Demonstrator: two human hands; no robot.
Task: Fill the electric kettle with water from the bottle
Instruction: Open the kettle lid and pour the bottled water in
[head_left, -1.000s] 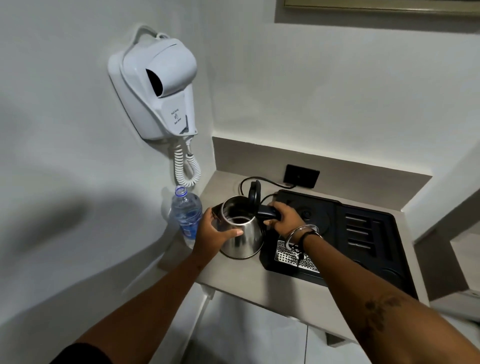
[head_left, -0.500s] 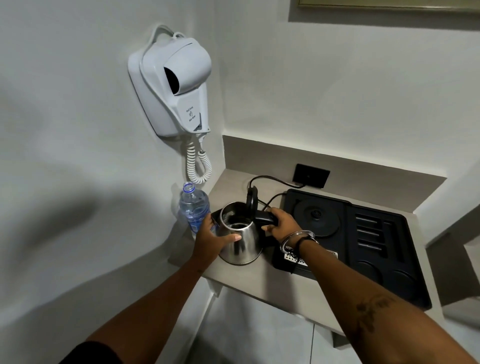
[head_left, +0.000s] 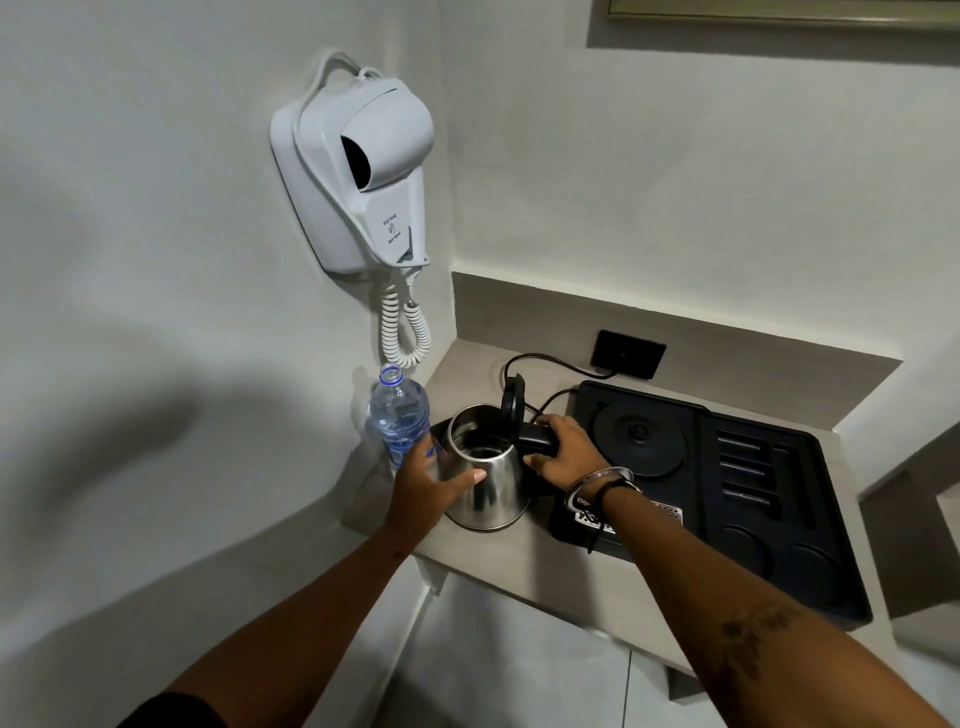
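A steel electric kettle (head_left: 491, 491) stands on the beige counter (head_left: 524, 564), its black lid (head_left: 512, 401) flipped upright and its inside visible. My right hand (head_left: 563, 454) is closed around the kettle's black handle. Just to its left, against the wall, stands a clear water bottle (head_left: 399, 413) with a blue label and no cap. My left hand (head_left: 428, 486) sits between the two. Its thumb lies across the kettle's side and its fingers cover the bottle's lower part, closed around neither.
A black tray (head_left: 810, 566) to the right holds the round kettle base (head_left: 639, 436), with a cord to a black wall outlet (head_left: 628, 355). A white hair dryer (head_left: 358, 171) with a coiled cord hangs above the bottle. The counter's front edge drops to the tiled floor.
My left hand has slid left off the kettle's body toward the bottle. My right hand stays on the handle and the kettle has barely moved.
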